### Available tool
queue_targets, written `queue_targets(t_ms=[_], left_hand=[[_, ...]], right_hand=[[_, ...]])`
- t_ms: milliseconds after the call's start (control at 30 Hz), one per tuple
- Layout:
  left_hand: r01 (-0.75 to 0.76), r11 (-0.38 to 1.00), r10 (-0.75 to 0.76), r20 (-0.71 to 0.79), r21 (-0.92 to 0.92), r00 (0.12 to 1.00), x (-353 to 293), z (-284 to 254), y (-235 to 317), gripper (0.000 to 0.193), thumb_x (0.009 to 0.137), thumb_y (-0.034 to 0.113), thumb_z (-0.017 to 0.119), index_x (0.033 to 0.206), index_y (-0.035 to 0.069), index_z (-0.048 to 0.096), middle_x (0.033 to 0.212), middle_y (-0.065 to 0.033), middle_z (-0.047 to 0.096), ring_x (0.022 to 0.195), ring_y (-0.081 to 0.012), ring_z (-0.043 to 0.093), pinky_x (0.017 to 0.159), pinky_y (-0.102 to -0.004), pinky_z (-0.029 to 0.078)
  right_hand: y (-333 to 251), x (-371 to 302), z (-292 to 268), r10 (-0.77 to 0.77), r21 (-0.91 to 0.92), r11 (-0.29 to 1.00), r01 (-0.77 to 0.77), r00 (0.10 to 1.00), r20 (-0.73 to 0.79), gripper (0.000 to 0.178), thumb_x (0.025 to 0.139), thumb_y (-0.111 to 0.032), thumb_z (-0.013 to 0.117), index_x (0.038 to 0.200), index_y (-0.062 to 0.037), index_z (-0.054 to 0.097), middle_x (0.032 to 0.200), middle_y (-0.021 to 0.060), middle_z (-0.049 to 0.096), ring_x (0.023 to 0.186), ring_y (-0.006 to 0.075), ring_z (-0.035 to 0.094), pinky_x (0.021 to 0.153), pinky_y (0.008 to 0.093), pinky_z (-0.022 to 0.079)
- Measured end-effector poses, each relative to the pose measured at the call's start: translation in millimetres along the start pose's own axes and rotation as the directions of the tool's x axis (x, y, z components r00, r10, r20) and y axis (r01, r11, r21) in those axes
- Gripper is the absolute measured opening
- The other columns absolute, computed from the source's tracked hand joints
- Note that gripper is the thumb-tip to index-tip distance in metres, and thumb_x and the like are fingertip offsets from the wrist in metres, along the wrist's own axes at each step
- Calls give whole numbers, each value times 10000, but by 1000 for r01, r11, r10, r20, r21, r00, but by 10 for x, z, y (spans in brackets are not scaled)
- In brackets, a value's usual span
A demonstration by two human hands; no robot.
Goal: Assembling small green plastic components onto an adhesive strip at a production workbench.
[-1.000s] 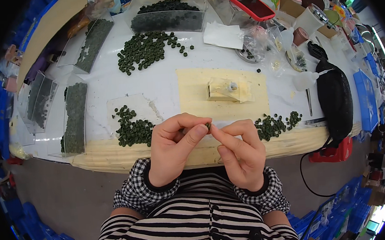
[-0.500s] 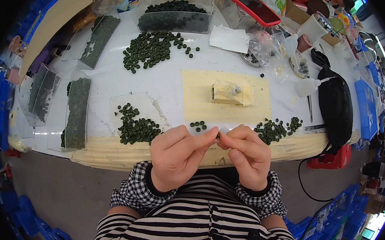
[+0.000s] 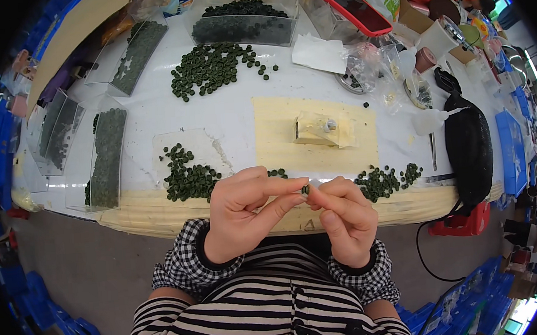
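Note:
Just over the table's front edge, a small round dark green piece [image 3: 305, 190] is between the fingertips of both hands. My left hand [image 3: 238, 216] pinches it with thumb and index finger. My right hand [image 3: 350, 221] has curled fingers, its fingertips against the piece's right side; its exact grip is partly hidden. A few similar pieces [image 3: 276, 173] lie just beyond my left hand, partly covered by it. Larger piles of them lie left [image 3: 191, 179] and right [image 3: 381, 182] of my hands. Ahead is a small taped block [image 3: 319, 130] with a short peg on top, on a yellowish sheet [image 3: 273, 145].
Clear boxes [image 3: 107, 160] of green pieces stand along the left side and at the back [image 3: 240, 29]. Another pile [image 3: 206, 72] lies before the back box. At right are a black mesh pouch [image 3: 468, 147], white squeeze bottle [image 3: 430, 121], tweezers [image 3: 433, 150] and red-cased phone [image 3: 350, 6].
My left hand has shifted slightly, with its index finger and thumb spread further around the piece, so more of it shows. My right hand has barely moved.

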State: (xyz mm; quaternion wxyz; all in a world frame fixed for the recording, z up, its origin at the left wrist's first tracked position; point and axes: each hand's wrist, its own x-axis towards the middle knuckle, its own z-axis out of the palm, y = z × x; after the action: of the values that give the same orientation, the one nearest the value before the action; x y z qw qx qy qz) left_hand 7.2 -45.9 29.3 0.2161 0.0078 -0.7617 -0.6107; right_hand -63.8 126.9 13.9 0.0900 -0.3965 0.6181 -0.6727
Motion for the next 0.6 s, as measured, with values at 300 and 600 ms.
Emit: queue_targets(t_ms=[300, 600], left_hand=[[35, 998, -36, -12, -58, 999, -22, -13, -88, 209, 767, 16, 737, 968, 74, 734, 567, 41, 359, 491, -47, 291, 465, -229, 210], [57, 998, -57, 5, -38, 998, -12, -16, -47, 211, 746, -5, 748, 949, 49, 735, 571, 51, 370, 517, -41, 308, 489, -213, 231]], right_hand=[[34, 32, 8, -120, -196, 973, 121, 993, 18, 367, 780, 38, 636, 1144, -3, 659, 907, 89, 629, 766, 183, 547, 668, 272, 431], [47, 49, 3, -195, -275, 943, 190, 981, 9, 365, 752, 42, 655, 1114, 3, 669, 885, 83, 631, 728, 191, 551, 643, 285, 425]])
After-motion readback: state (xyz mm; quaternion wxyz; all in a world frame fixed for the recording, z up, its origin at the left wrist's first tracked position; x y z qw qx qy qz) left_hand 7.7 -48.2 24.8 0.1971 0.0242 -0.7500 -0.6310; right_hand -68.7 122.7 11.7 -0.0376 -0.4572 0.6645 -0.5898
